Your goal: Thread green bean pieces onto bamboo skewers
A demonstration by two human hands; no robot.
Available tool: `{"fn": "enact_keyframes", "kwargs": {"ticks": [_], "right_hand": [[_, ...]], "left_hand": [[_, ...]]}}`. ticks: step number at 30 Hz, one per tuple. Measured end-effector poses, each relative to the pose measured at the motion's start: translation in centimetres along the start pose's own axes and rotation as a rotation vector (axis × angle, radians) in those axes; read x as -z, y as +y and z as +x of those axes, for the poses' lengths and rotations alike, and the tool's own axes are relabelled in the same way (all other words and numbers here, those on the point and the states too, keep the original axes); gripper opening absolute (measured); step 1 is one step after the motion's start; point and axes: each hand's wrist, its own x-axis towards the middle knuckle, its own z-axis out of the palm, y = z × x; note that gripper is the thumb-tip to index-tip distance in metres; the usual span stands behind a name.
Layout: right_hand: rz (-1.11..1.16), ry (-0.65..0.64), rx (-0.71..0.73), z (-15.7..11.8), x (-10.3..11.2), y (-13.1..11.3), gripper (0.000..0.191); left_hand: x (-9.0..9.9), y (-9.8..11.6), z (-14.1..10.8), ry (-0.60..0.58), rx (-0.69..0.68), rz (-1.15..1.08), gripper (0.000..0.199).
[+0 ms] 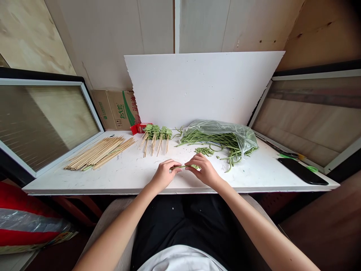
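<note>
Between my two hands stretches a green bean piece (pixel 183 166), just above the front of the white table. My left hand (pixel 164 174) pinches its left end between thumb and fingers. The fingers of my right hand (pixel 205 170) are closed on the right part, where more green shows under them; I cannot make out how many pieces are there. Just beyond the right hand lies a small pile of cut green beans (pixel 204 151). Long green beans (pixel 214 139) spill out of a clear plastic bag (pixel 225 127) at the back right.
Wooden skewers (pixel 98 151) lie heaped at the left of the white table (pixel 126 175). Several skewers threaded with bean pieces (pixel 158 131) rest at the back, beside a red packet (pixel 138 128) and a cardboard box (pixel 113 107). A black phone (pixel 302 171) lies near the right edge.
</note>
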Motion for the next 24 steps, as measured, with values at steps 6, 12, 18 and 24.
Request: {"fn": "enact_keyframes", "kwargs": {"ticks": [6, 12, 18, 24], "right_hand": [[0.055, 0.0, -0.02, -0.2, -0.6, -0.5, 0.022], [0.11, -0.003, -0.048, -0.5, -1.8, -1.1, 0.013], [0.243, -0.003, -0.104, -0.3, -1.7, -1.2, 0.018], [-0.042, 0.073, -0.287, -0.4, 1.6, 3.7, 0.025]], "left_hand": [[0.2, 0.1, 0.0, -0.01, -0.039, 0.026, 0.012], [0.0, 0.7, -0.2, -0.092, -0.016, 0.023, 0.014], [0.3, 0.5, -0.2, -0.128, -0.021, -0.008, 0.027], [0.7, -0.2, 0.0, -0.113, 0.036, 0.007, 0.014]]}}
